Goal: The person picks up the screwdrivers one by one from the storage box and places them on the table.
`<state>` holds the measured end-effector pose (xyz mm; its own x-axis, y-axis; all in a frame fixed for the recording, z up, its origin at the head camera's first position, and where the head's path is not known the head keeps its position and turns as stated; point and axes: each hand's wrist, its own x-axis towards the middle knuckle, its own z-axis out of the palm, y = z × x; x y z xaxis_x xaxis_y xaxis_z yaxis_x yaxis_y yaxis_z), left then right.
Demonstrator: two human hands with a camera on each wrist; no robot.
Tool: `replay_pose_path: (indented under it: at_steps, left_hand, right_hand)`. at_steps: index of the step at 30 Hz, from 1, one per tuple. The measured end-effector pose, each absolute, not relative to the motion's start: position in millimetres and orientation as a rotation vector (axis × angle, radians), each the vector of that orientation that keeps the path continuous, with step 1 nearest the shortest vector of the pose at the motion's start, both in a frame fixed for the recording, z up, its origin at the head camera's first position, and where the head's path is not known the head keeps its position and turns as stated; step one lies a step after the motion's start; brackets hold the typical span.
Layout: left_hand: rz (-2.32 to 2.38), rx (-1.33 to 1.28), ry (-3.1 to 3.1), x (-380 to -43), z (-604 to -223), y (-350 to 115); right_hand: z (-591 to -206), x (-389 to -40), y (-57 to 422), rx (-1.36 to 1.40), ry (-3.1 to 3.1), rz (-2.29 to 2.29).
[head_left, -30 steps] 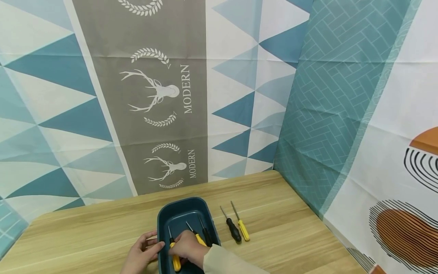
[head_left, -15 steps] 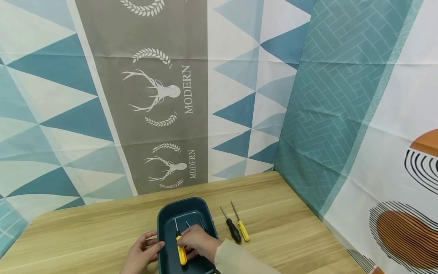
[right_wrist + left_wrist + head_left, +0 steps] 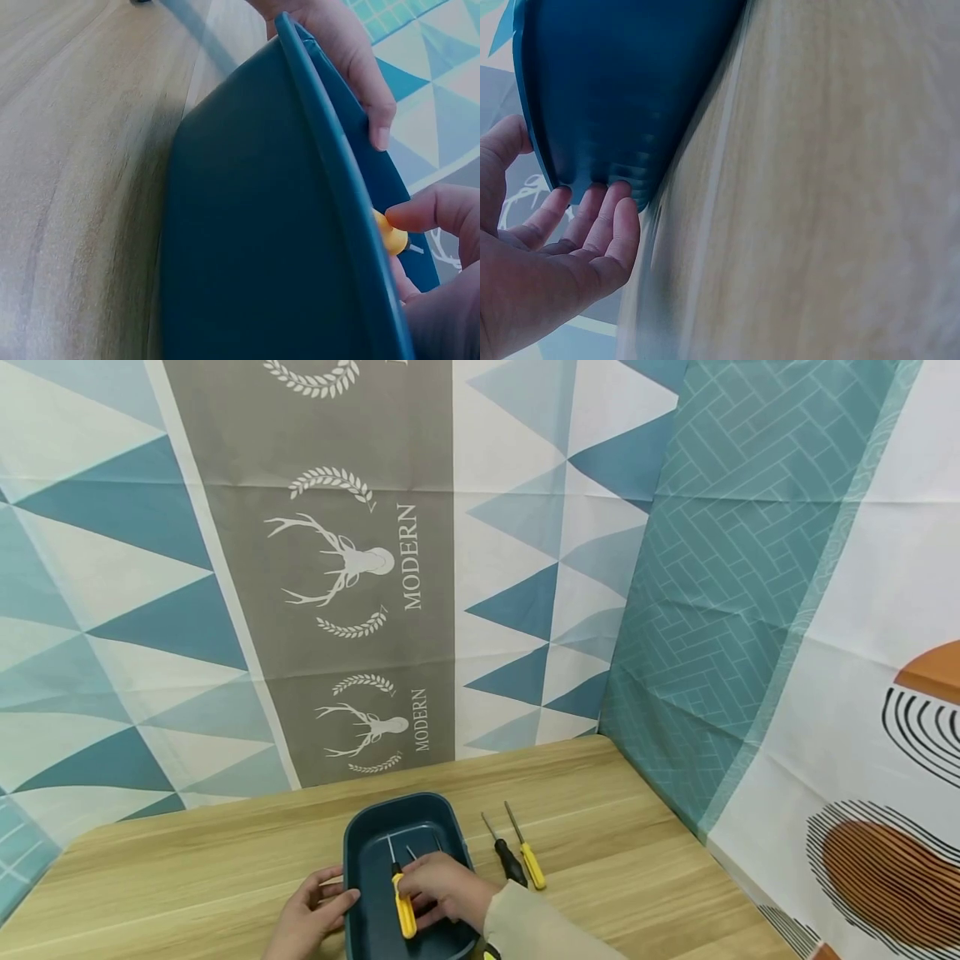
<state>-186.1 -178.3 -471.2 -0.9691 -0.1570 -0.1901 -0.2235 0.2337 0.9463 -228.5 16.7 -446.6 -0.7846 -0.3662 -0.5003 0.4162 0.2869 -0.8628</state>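
Note:
A dark blue tray (image 3: 356, 827) stands on the wooden table. My left hand (image 3: 313, 910) holds its left wall, thumb over the rim and fingertips against the outer side, as the left wrist view of the tray (image 3: 622, 82) shows. Inside the tray, my right hand (image 3: 446, 887) pinches the yellow handle of a screwdriver (image 3: 403, 910) between thumb and fingers, its thin shaft pointing away from me. Another shaft tip (image 3: 411, 852) shows just beyond the right hand, its handle hidden. In the right wrist view the yellow handle (image 3: 391, 234) shows above the rim.
Two more screwdrivers lie side by side on the table (image 3: 225, 877), right of the tray: one with a black handle (image 3: 508, 860), partly covered by the sleeve, and one with a yellow handle (image 3: 532, 866). Patterned cloth walls (image 3: 510, 568) rise behind and on the right.
My right hand has moved right and slightly away from me, taking the pinched yellow screwdriver from near the tray's left wall towards the middle. The left hand stays on the tray.

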Motion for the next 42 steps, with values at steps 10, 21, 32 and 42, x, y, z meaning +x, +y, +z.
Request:
replay_pose_path:
  at_steps: [10, 21, 32, 42]
  left_hand:
    - [1.858, -0.375, 2.435, -188, -473, -180]
    - [1.850, -0.376, 2.435, -190, -474, -180]
    - [1.859, -0.374, 2.430, -189, -475, -181]
    - [1.853, -0.379, 2.424, -189, -472, -180]
  right_hand:
    - [-447, -228, 24, 0.027, 1.782, -1.663]
    - [-445, -230, 30, 0.036, 1.745, -1.697]
    - [-442, -230, 38, 0.004, 1.685, -1.730]
    - [-437, -230, 41, -0.022, 1.652, -1.706]
